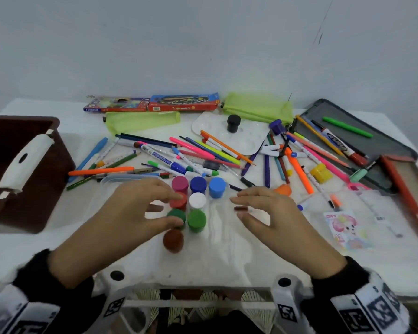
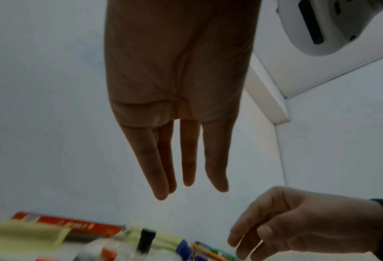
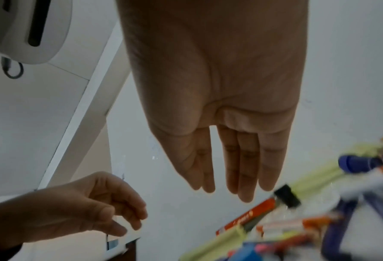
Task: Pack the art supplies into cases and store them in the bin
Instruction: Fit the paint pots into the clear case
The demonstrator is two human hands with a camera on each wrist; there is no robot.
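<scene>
Step (our guess): we are gathering the pots (image 1: 197, 200) into one tight block so they fit a case.
Pots: eight of them stand upright at the table's middle, in rows, lids on. The brown pot (image 1: 173, 240) stands alone at the block's 6 o'clock.
How to do it well: we press in from 9 and 3 o'clock together, low on the walls, so that no pot tips. We bring the brown pot in and check the lids before the pots go in a case.
Left hand (image 1: 130, 213): it is relaxed and half spread at the block's 9 o'clock. The forefinger lies over the red pot (image 1: 179, 204) and the thumb by the dark green pot (image 1: 175, 214). It clasps nothing, and we cannot tell whether it touches either pot.
Right hand (image 1: 273, 213): it hovers at 3 o'clock with fingers loose, thumb apart and nothing in its grasp. A dark red stub (image 1: 241, 208) shows between forefinger and thumb, and we judge it lies on the cloth.
Pens (image 1: 203, 153): they lie loose across 10 to 2 o'clock.
Cases: the pouches (image 1: 140, 121) are at 12 o'clock, and the tin case (image 1: 377, 150) lies open at 2 o'clock with a few pens in it.
Bin (image 1: 41, 201): it stands at 9 o'clock, and what is inside it is not visible.
</scene>
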